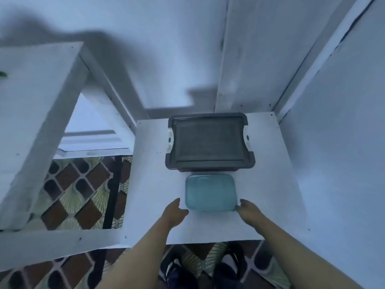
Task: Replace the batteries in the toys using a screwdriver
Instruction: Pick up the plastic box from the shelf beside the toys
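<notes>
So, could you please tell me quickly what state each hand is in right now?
Left hand: open, just beside the small teal rectangular plastic box, holding nothing.
Right hand: open, fingertips at the box's near right corner.

White tabletop point(270, 184) tucked into a corner, with white plank walls point(166, 49) behind and to the right. A dark grey storage box point(209, 142) sits at the back of it, lid on, with a white latch point(170, 139) on each side. Off to the left there's another white table point(37, 90), and a black leg point(111, 195) stands on the brown and cream patterned floor tiles point(79, 197). Dark sandals point(227, 268) show at the bottom.
</notes>
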`<action>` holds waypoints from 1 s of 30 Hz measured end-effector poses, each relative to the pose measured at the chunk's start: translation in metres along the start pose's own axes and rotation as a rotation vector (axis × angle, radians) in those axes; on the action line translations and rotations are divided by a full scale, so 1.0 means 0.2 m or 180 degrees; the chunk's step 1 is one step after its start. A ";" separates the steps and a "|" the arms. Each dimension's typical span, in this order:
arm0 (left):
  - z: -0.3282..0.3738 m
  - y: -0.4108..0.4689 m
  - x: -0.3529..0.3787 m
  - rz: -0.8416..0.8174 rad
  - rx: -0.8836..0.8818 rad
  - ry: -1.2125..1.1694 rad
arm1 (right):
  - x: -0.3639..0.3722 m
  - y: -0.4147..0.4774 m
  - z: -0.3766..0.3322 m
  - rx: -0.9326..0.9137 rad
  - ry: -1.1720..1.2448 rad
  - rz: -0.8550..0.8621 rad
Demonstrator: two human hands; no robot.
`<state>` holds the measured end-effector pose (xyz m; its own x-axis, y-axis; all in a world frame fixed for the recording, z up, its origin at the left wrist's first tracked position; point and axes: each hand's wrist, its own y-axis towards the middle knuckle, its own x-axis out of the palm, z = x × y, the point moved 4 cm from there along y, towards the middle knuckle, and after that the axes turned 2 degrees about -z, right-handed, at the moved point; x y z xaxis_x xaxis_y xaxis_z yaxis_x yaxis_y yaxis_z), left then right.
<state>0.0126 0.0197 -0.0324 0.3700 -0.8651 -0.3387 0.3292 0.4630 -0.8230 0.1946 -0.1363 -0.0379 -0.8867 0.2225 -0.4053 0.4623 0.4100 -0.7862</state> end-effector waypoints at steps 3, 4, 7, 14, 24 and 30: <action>0.03 0.04 0.01 0.0200 0.0098 -0.0729 | -0.01 0.06 -0.01 -0.0040 0.0281 0.0425; 0.04 0.05 0.00 0.0318 0.0074 -0.0887 | -0.02 0.07 -0.01 -0.0002 0.0422 0.0490; 0.01 0.03 -0.06 0.0518 -0.0039 -0.1132 | -0.03 0.05 0.00 0.0141 0.0951 0.0164; 0.05 -0.25 -0.19 0.0059 -0.0006 -0.1466 | -0.21 -0.16 -0.13 -0.0153 0.1137 -0.1321; 0.37 -0.80 -0.71 0.0714 0.0832 -0.1411 | -0.42 -0.60 -0.81 -0.1613 0.0586 -0.0432; 0.40 -1.15 -1.18 0.1380 0.1580 -0.1543 | -0.33 -0.99 -1.24 -0.2369 0.0647 -0.0282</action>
<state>-0.0804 0.1319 0.2736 0.8501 -0.4624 -0.2520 0.3746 0.8673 -0.3279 0.1630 -0.0130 0.2606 -0.9348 0.2895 -0.2056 0.3376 0.9040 -0.2622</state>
